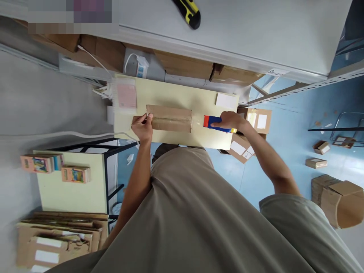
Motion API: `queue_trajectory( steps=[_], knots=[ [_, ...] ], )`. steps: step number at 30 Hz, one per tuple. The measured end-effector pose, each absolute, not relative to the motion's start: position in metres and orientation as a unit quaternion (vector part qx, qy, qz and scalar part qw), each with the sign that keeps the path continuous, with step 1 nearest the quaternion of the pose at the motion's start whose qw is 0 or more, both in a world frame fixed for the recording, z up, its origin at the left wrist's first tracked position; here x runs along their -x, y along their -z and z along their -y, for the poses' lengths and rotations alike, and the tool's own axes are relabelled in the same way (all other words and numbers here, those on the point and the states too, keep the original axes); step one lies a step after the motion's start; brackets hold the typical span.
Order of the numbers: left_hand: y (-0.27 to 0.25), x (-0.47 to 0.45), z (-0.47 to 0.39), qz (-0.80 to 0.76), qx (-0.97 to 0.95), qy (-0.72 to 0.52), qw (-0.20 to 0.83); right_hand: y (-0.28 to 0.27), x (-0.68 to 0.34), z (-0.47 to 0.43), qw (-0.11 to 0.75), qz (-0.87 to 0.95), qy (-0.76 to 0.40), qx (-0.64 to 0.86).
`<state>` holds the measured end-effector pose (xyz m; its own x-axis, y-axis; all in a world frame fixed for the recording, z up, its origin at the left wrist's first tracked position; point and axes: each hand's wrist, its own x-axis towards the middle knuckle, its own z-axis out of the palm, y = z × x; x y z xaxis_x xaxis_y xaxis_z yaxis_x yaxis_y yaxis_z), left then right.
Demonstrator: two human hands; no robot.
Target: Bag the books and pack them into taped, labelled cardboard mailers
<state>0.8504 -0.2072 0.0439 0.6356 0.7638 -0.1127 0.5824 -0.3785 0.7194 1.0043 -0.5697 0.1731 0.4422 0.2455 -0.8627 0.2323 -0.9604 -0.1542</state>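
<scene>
A long, narrow cardboard box [172,125] lies crosswise on the pale yellow tabletop [170,85], with a seam running along its upper face. My left hand [143,126] pinches the left end of this box, thumb on top and fingers curled. To the right of the box, my right hand [229,120] is wrapped round a blue and red tape dispenser [217,124], its red end facing the box. A small gap separates the dispenser from the box; whether tape spans it I cannot tell.
At the tabletop's left end lies a pinkish sheet [126,94]; white labels [226,100] lie at back right. A yellow-black utility knife [190,15] rests on the higher grey shelf [256,34]. Cardboard boxes [241,147] stand beyond the right edge, books [75,174] on a side table.
</scene>
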Motion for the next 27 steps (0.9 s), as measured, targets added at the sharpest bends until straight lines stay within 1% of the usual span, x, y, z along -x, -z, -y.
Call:
queue_trajectory(
  steps=[3, 8, 14, 18, 20, 23, 25, 27],
  knots=[
    [-0.043, -0.851, 0.206, -0.412, -0.822, -0.115, 0.377, -0.162, -0.996, 0.559, -0.003, 0.147, -0.483, 0.863],
    [-0.043, -0.847, 0.204, -0.403, -0.830, -0.100, 0.373, -0.150, -0.976, 0.530, -0.009, 0.136, -0.470, 0.872],
    [-0.050, -0.844, 0.206, -0.401, -0.845, -0.057, 0.349, -0.113, -0.933, 0.493, -0.039, 0.135, -0.401, 0.905],
    [-0.054, -0.842, 0.200, -0.385, -0.850, -0.024, 0.359, -0.104, -0.913, 0.494, -0.028, 0.083, -0.403, 0.911],
    [-0.057, -0.845, 0.199, -0.382, -0.853, -0.035, 0.354, -0.114, -0.911, 0.506, -0.007, 0.046, -0.394, 0.918],
    [-0.070, -0.859, 0.213, -0.325, -0.873, -0.102, 0.348, -0.146, -0.918, 0.530, 0.048, -0.004, -0.378, 0.925],
    [-0.090, -0.877, 0.239, -0.229, -0.888, -0.142, 0.373, -0.174, -0.927, 0.544, 0.102, -0.026, -0.357, 0.928],
    [-0.118, -0.899, 0.278, -0.097, -0.890, -0.171, 0.411, -0.204, -0.940, 0.555, 0.160, -0.035, -0.309, 0.937]
  ],
)
